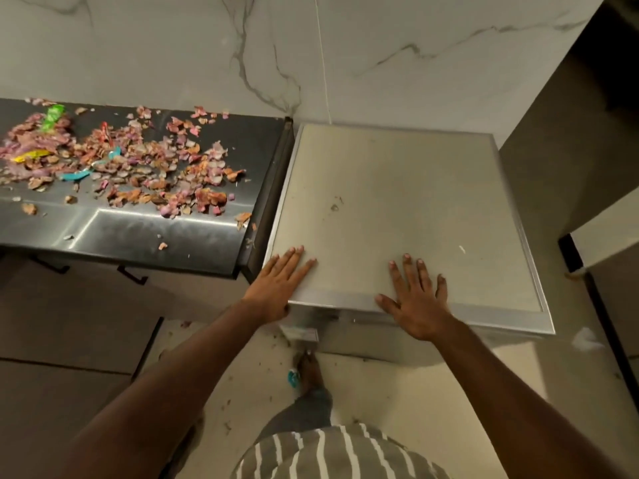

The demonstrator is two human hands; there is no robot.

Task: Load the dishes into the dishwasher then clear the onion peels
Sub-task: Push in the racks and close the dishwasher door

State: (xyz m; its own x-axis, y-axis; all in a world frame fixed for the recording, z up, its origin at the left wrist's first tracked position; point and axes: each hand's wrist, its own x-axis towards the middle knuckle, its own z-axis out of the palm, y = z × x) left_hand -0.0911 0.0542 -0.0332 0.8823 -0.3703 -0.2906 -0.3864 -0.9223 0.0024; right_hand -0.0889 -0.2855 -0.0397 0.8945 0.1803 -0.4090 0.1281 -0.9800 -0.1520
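The dishwasher (408, 216) is a grey, flat-topped unit with a metal rim, standing against the marble wall right of the counter. My left hand (280, 285) lies flat on its front left corner, fingers straight. My right hand (415, 302) presses flat on the front edge of its top, fingers spread. Neither hand holds anything. Pink and brown onion peels (138, 164) are strewn over the dark steel counter (173, 233) at the left, mixed with coloured wrapper scraps. No dishes are in sight.
A green packet (52, 119) and teal scraps (76, 174) lie among the peels. My foot (307, 371) stands on the littered floor below the dishwasher's front. Drawer handles (133, 274) sit under the counter. A wall and dark-edged cabinet (587, 250) close in the right side.
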